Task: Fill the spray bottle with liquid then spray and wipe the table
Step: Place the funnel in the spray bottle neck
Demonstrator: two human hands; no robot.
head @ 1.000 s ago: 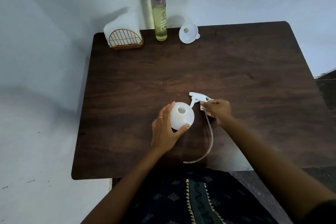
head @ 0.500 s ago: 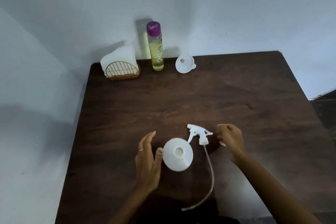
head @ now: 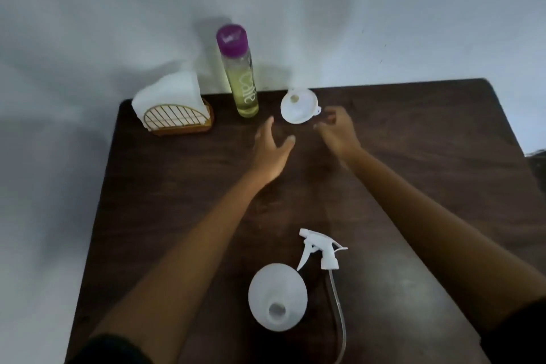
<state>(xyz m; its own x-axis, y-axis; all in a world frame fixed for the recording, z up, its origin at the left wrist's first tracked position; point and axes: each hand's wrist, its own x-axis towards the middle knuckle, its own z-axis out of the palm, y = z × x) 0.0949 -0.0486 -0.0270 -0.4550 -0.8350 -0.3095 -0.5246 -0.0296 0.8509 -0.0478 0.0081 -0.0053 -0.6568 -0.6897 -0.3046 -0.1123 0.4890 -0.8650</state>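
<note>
The white spray bottle body (head: 277, 297) stands uncapped near the front of the dark wooden table (head: 413, 156). Its trigger head (head: 320, 250) lies just right of it, the clear tube (head: 339, 319) trailing toward me. At the back stand a tall bottle of yellowish liquid (head: 240, 80) with a purple cap and a white funnel (head: 300, 106). My left hand (head: 271, 151) is open between the bottle and funnel, touching neither. My right hand (head: 338, 131) is open just right of the funnel, fingers curled near its rim.
A gold wire holder with white napkins (head: 174, 106) stands at the back left corner. The table is pushed against a pale wall (head: 354, 9). Its left edge borders more wall.
Both hands let go of the spray bottle and trigger head and reached to the back of the table, toward the funnel. The camera view shifted forward.
</note>
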